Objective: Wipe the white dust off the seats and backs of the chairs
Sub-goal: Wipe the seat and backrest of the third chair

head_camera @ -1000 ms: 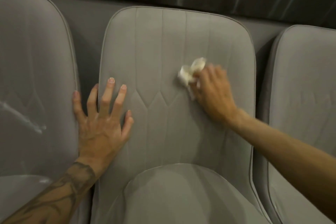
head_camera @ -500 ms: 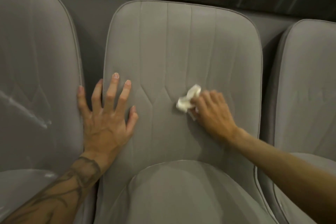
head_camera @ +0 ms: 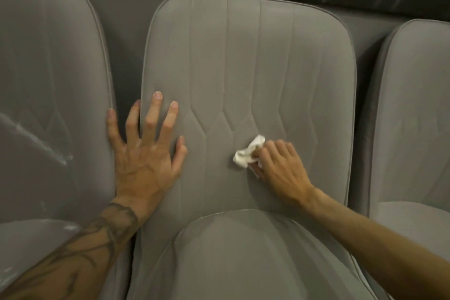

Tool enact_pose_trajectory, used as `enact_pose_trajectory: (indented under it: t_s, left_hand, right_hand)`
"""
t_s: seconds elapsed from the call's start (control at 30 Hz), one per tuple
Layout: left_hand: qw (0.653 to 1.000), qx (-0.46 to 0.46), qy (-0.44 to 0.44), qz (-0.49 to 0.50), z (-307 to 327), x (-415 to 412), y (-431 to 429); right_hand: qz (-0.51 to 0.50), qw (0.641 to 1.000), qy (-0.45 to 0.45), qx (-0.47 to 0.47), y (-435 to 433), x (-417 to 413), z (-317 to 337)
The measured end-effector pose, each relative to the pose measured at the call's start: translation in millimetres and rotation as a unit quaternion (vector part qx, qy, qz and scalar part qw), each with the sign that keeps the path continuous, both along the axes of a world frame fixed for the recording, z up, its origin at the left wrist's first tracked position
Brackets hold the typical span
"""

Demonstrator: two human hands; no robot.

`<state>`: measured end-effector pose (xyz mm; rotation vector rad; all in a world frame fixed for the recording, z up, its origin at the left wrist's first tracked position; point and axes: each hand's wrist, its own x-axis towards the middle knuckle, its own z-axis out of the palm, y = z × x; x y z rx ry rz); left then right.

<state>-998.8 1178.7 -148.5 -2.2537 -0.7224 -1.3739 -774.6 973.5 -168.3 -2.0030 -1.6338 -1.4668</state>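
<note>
One cloth [head_camera: 244,157] in right hand [head_camera: 280,170] touches chair back [head_camera: 243,56].

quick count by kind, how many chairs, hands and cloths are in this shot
grey chairs: 3 (left chair, middle chair, right chair)
bare hands: 2 (left hand, right hand)
white cloth: 1
total: 6

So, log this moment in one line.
left hand flat on middle chair | right hand holds cloth there | left chair streaked
</note>
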Motion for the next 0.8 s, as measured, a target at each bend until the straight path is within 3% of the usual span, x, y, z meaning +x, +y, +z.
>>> enact_pose_trajectory:
  t_s: [0.07, 0.2, 0.27, 0.33, 0.4, 0.5, 0.57, 0.7, 0.77, 0.8]
  left_hand:
    - [1.0, 0.0, 0.0, 0.001, 0, 0, 0]
    - [1.0, 0.003, 0.0, 0.003, -1, 0, 2]
    - [1.0, 0.005, -0.002, 0.003, -1, 1, 2]
    - [1.0, 0.004, -0.004, 0.003, -1, 1, 2]
    - [1.0, 0.003, -0.004, 0.001, 0, 0, 0]
    - [1.0, 0.0, -0.005, -0.004, 1, 0, -2]
    - [1.0, 0.001, -0.006, -0.003, 1, 0, -1]
    - [1.0, 0.002, -0.005, 0.001, 0, 1, 1]
    - [1.0, 0.001, -0.005, -0.002, 0, 1, 0]
    - [1.0, 0.001, -0.006, -0.001, 0, 1, 0]
  right_hand:
    - [0.007, 0.999, -0.024, -0.021, 0, 3, 9]
    - [-0.033, 0.991, 0.021, 0.131, 18, 11, 57]
    - [-0.033, 0.985, 0.039, 0.165, 22, 9, 49]
    - [-0.003, 0.992, 0.034, 0.122, 16, 2, 14]
    - [0.033, 0.999, 0.003, 0.023, 6, -4, -23]
    - [0.044, 0.996, -0.049, -0.059, 2, -3, -31]
    - [0.038, 0.998, -0.045, -0.008, 12, 3, -1]
    - [-0.049, 0.975, 0.017, 0.215, 35, 9, 66]
    - [-0.039, 0.976, 0.018, 0.213, 36, 3, 51]
    - [-0.01, 0.986, 0.008, 0.169, 33, -2, 34]
